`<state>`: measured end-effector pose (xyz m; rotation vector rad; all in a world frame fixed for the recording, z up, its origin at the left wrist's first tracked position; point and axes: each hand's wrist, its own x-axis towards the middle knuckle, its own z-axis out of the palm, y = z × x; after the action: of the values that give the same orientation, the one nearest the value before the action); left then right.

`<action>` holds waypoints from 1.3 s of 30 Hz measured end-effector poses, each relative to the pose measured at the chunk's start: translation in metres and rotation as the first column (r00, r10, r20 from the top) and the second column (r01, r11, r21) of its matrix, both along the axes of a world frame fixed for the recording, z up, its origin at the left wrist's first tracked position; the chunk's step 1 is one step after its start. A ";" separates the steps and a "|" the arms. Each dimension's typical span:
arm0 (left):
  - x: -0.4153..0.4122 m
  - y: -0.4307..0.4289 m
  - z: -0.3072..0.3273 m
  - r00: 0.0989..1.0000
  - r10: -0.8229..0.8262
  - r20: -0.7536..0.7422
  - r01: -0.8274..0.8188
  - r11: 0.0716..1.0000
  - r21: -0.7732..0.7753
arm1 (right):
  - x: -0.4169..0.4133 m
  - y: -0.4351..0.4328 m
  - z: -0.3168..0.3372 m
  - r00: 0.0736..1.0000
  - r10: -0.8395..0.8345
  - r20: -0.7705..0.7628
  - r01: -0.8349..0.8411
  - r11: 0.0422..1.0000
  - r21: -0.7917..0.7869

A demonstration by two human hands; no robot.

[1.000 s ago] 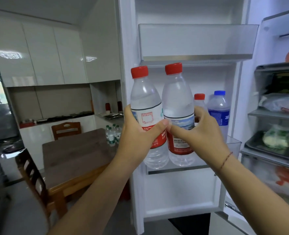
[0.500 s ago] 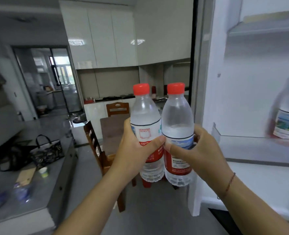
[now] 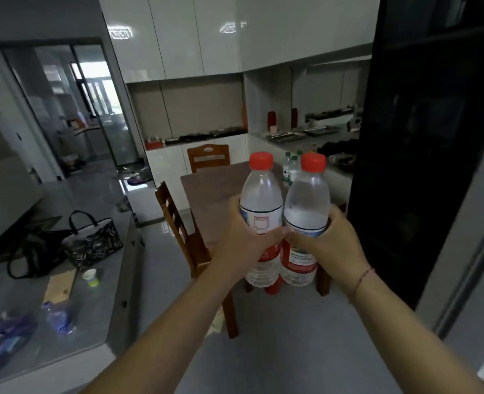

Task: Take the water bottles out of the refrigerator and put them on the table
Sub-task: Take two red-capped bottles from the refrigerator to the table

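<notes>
I hold two clear water bottles with red caps upright and side by side in front of me. My left hand (image 3: 245, 245) grips the left bottle (image 3: 260, 200) around its red and white label. The right bottle (image 3: 306, 200) is gripped at its label by my right hand (image 3: 331, 243). Both bottles hang in the air above the floor, in front of the dark wooden table (image 3: 215, 194). Several small green-labelled bottles (image 3: 290, 169) stand at the table's far right corner. The dark outer side of the refrigerator (image 3: 422, 137) fills the right.
One wooden chair (image 3: 184, 231) stands at the table's left side and another (image 3: 208, 157) at its far end. A low grey counter (image 3: 50, 294) on the left carries bags, a small cup and plastic items. White cabinets and a worktop line the back wall.
The view has swung left, away from the open refrigerator shelves toward the table. Both bottles came out of the door shelf and travel with my hands, still held side by side.
</notes>
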<state>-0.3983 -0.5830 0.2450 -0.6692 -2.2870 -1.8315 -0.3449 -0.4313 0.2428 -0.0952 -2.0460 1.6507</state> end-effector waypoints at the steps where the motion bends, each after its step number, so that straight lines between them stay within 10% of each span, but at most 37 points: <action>1: -0.014 -0.001 -0.005 1.000 -0.003 0.014 0.003 1.000 0.001 | -0.012 -0.001 -0.005 1.000 -0.020 0.009 0.020 1.000 -0.007; 39: -0.569 0.268 -0.158 0.959 -0.075 0.274 0.102 0.991 -0.087 | -0.540 0.267 -0.153 0.828 -0.419 0.372 0.440 0.898 0.033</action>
<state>-0.9676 -0.3152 0.0868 -0.5745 -2.5752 -1.9671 -0.8850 -0.1639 0.0903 -0.8875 -2.0366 1.4740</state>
